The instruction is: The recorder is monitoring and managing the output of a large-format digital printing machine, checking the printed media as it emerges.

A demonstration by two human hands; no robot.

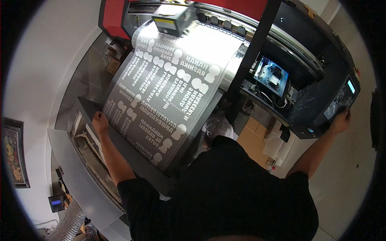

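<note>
A wide-format printer has its black print carriage [171,22] blurred at the top, over a brightly lit part of the film. Down the sloping front plate hangs the printed film [150,108], grey with white mirrored lettering and rounded white shapes. At the left, my left hand [100,122] is closed on the edge of the dark panel [138,158] below the film. Far to the right, my right hand [341,121] curls round the lower corner of the printer's control panel [341,98], near its small lit screen. Some of its fingers are hard to make out.
An open bay [273,78] in the printer's right side shows blue-stained parts and cables. Cardboard boxes [252,138] stand on the floor beneath. A grey machine cover [86,170] extends along the left, near a roll of clear bubble wrap [72,217]. A framed picture [15,152] hangs on the wall.
</note>
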